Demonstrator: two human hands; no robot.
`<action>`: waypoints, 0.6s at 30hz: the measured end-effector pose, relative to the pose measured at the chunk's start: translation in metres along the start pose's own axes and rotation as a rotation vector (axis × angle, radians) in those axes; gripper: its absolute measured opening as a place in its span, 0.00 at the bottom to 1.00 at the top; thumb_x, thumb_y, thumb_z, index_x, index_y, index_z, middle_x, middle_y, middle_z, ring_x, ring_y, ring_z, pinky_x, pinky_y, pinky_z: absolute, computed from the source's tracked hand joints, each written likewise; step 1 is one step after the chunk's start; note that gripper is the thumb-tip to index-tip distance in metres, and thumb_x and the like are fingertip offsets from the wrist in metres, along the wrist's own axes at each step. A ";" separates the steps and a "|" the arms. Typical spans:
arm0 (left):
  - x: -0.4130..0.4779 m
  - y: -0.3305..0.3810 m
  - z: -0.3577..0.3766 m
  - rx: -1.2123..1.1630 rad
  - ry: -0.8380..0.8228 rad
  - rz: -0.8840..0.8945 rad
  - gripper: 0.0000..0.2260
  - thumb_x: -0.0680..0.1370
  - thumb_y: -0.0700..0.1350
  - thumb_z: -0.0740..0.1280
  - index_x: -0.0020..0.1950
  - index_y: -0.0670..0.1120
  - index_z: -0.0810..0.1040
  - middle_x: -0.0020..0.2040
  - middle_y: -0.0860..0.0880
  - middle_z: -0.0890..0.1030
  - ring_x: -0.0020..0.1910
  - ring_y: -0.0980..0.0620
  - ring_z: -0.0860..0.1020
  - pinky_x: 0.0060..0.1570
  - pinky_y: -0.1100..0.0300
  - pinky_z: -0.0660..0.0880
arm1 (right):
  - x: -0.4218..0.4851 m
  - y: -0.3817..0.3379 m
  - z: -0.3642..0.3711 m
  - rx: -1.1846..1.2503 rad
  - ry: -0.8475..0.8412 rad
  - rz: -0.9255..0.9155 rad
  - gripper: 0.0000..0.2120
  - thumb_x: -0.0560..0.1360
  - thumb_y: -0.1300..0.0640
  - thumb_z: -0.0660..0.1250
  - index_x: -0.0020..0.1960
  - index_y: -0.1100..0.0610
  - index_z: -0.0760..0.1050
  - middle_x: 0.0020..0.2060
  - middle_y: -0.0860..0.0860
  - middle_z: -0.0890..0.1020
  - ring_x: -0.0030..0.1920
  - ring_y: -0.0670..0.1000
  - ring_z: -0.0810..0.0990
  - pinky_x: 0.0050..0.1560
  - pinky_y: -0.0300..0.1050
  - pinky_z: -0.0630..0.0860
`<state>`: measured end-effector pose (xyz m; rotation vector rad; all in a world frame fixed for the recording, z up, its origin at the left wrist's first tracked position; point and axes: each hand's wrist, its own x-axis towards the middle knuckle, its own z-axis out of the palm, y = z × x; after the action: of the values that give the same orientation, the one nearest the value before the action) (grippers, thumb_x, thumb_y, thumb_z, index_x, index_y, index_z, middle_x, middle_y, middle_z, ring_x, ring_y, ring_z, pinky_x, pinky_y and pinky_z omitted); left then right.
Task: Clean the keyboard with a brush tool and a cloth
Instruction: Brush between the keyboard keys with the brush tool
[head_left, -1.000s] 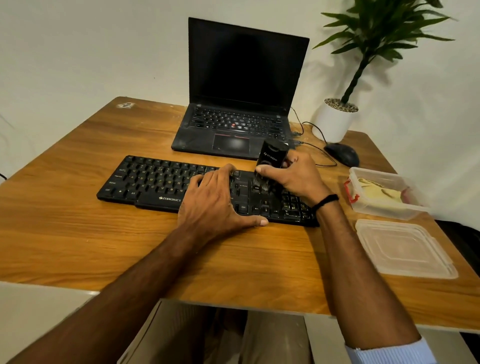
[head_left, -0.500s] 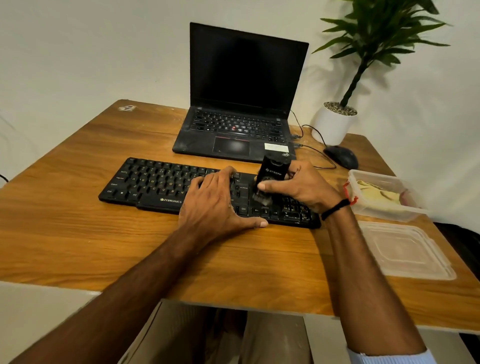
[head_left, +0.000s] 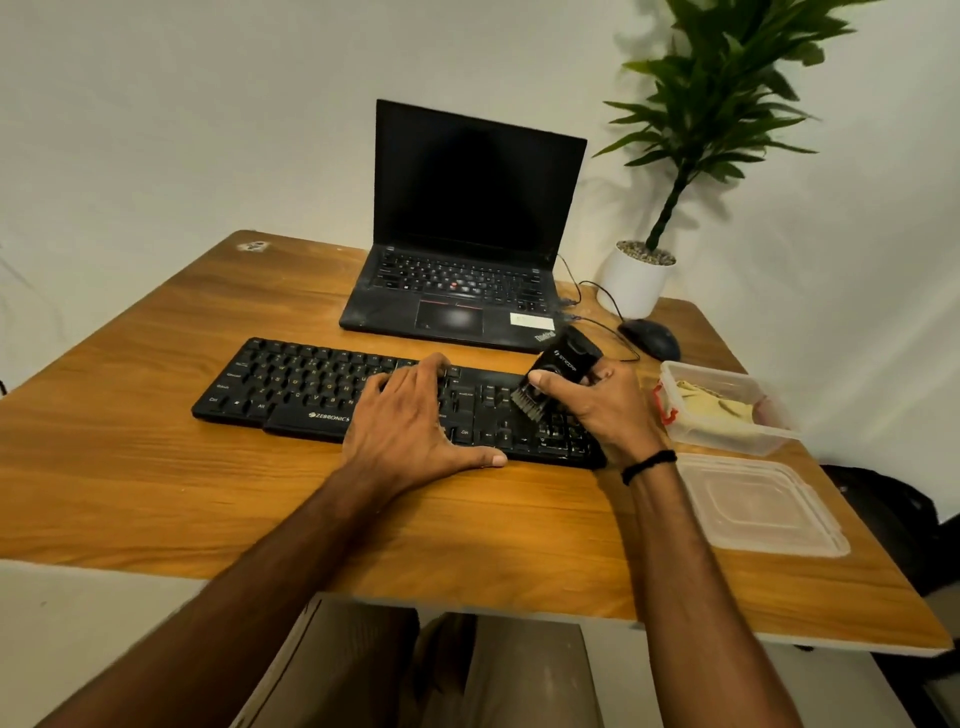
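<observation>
A black keyboard (head_left: 306, 387) lies across the middle of the wooden table (head_left: 156, 493). My left hand (head_left: 410, 421) rests flat on its middle section, fingers spread over the keys and thumb along the front edge. My right hand (head_left: 605, 410) grips a black brush tool (head_left: 558, 369), tilted, with its bristles down on the keys at the keyboard's right part. A yellow cloth (head_left: 719, 408) lies inside a clear plastic box (head_left: 727, 441) to the right of the keyboard.
An open black laptop (head_left: 467, 234) stands behind the keyboard. A black mouse (head_left: 652, 338) with cable and a white potted plant (head_left: 636, 280) sit at the back right. The box's clear lid (head_left: 758, 506) lies at the right front.
The brush in my right hand has shifted slightly rightward over the keyboard's right part and tilted more. My left hand has stayed put. The camera view has shifted a little.
</observation>
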<state>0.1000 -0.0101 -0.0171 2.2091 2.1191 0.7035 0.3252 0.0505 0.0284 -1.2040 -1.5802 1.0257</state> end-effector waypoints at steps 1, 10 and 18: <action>-0.002 -0.003 -0.002 0.006 -0.003 0.001 0.55 0.58 0.87 0.60 0.73 0.51 0.61 0.66 0.50 0.76 0.66 0.50 0.75 0.73 0.47 0.64 | -0.003 0.001 -0.001 0.051 0.041 0.003 0.13 0.69 0.55 0.78 0.51 0.55 0.80 0.45 0.51 0.86 0.46 0.48 0.86 0.43 0.40 0.82; -0.013 -0.022 -0.014 0.098 -0.008 0.024 0.57 0.58 0.89 0.56 0.76 0.51 0.62 0.68 0.50 0.76 0.67 0.50 0.74 0.74 0.47 0.63 | -0.015 0.004 -0.002 0.420 0.109 0.104 0.17 0.69 0.58 0.78 0.55 0.61 0.79 0.50 0.56 0.86 0.54 0.56 0.84 0.60 0.60 0.78; 0.002 0.021 0.004 0.194 -0.026 0.151 0.55 0.62 0.88 0.50 0.75 0.51 0.68 0.71 0.52 0.73 0.69 0.51 0.70 0.75 0.48 0.61 | -0.019 0.001 0.004 0.195 0.042 0.058 0.14 0.67 0.57 0.79 0.51 0.58 0.80 0.46 0.55 0.86 0.47 0.56 0.86 0.51 0.61 0.82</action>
<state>0.1217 -0.0084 -0.0138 2.4821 2.1082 0.4880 0.3242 0.0322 0.0233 -1.1351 -1.3859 1.1555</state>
